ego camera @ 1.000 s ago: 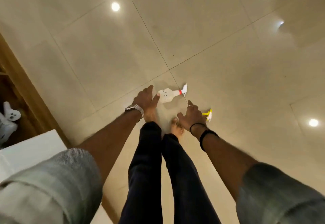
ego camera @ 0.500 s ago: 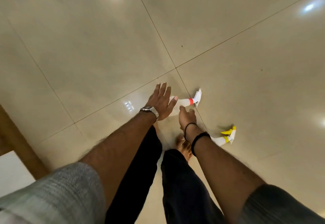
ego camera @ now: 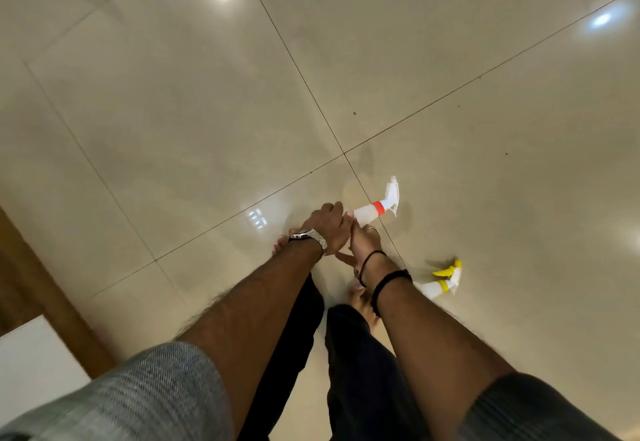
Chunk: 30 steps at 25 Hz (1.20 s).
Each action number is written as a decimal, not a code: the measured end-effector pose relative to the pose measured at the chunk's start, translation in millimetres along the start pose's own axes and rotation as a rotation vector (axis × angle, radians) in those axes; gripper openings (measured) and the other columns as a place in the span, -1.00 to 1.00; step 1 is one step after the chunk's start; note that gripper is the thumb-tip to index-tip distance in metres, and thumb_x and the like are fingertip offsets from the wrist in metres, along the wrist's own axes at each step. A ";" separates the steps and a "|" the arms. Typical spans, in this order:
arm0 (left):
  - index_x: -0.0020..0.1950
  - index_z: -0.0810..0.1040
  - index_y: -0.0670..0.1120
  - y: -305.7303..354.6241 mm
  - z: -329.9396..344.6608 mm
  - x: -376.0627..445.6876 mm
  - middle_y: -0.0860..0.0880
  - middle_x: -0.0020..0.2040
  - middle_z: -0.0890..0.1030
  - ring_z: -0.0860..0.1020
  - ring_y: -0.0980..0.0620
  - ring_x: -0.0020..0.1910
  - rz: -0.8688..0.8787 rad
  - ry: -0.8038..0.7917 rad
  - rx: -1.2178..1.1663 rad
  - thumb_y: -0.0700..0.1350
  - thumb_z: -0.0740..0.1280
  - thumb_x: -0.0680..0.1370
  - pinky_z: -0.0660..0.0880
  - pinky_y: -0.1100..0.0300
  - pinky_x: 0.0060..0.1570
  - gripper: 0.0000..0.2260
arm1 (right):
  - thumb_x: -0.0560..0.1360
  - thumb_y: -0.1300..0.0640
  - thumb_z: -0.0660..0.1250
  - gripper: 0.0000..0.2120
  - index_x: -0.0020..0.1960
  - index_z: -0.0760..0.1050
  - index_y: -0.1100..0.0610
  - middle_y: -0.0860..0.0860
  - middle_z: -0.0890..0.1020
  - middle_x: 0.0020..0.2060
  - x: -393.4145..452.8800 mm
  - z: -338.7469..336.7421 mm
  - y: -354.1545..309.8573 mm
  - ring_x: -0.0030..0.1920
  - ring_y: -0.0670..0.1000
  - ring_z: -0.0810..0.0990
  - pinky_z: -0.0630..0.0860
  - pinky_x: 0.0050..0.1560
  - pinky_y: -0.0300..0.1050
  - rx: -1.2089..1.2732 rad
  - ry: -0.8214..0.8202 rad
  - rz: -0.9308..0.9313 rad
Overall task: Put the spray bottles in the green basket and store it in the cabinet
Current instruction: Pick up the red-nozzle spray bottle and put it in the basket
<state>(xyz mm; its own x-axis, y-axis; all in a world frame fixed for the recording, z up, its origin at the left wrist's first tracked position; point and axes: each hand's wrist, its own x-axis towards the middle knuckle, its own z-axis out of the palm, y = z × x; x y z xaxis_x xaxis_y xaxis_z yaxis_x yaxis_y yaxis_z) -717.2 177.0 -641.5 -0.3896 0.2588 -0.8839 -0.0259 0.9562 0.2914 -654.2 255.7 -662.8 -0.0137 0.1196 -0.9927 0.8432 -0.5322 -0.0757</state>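
Note:
A white spray bottle with a red collar [ego camera: 372,211] lies low over the tiled floor, nozzle pointing right. My left hand [ego camera: 327,224], with a watch at the wrist, is closed over the bottle's body from the left. My right hand [ego camera: 364,240] presses against the same bottle from below, its fingers wrapped at the body. A second white spray bottle with a yellow trigger [ego camera: 445,279] lies on the floor to the right, its body partly hidden behind my right forearm. No green basket is in view.
A wooden cabinet edge [ego camera: 38,288] runs along the left side, with a white surface [ego camera: 31,364] at the bottom left. My legs and bare feet [ego camera: 358,296] stand right under the hands. Glossy beige floor tiles [ego camera: 207,111] fill the view ahead.
My right hand let go of the yellow-trigger bottle, which now lies on the floor, and moved to the red-collared bottle. My left hand closed over that bottle.

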 end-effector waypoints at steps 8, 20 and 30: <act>0.39 0.40 -0.05 38.4 -56.7 -155.9 -0.19 0.35 0.40 0.50 -0.21 0.26 0.018 0.141 -0.078 -0.01 0.08 0.66 0.53 -0.13 0.21 -0.67 | 0.57 -0.07 0.34 -0.70 0.21 0.54 0.06 0.05 0.69 0.09 -178.9 -30.1 -12.2 0.03 0.06 0.66 0.62 0.14 0.13 -0.179 -0.016 -0.265; 0.46 0.33 0.06 50.2 -50.1 -454.7 -0.14 0.35 0.44 0.55 -0.17 0.24 -0.072 0.310 -0.761 -0.04 0.35 0.55 0.57 -0.12 0.21 -0.52 | 0.55 -0.03 0.35 -0.71 0.23 0.47 0.03 0.03 0.64 0.16 -442.8 -65.8 33.1 0.14 0.07 0.61 0.53 0.22 0.00 -0.736 -0.180 -0.578; 0.46 0.40 0.05 20.3 84.9 -633.9 -0.06 0.39 0.44 0.48 -0.10 0.35 -0.276 0.640 -1.365 -0.09 0.61 0.30 0.54 -0.05 0.30 -0.24 | 0.54 -0.13 0.34 -0.67 0.23 0.47 -0.02 -0.08 0.63 0.12 -561.5 -76.4 173.1 0.16 0.02 0.60 0.53 0.23 0.01 -1.327 -0.459 -0.844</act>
<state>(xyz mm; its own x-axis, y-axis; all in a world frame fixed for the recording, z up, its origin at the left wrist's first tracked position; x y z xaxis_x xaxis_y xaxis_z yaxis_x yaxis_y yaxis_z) -392.6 43.9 -106.3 -0.5400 -0.3428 -0.7687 -0.8221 0.0192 0.5690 -459.5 160.4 -111.4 -0.6276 -0.3871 -0.6755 0.3552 0.6297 -0.6909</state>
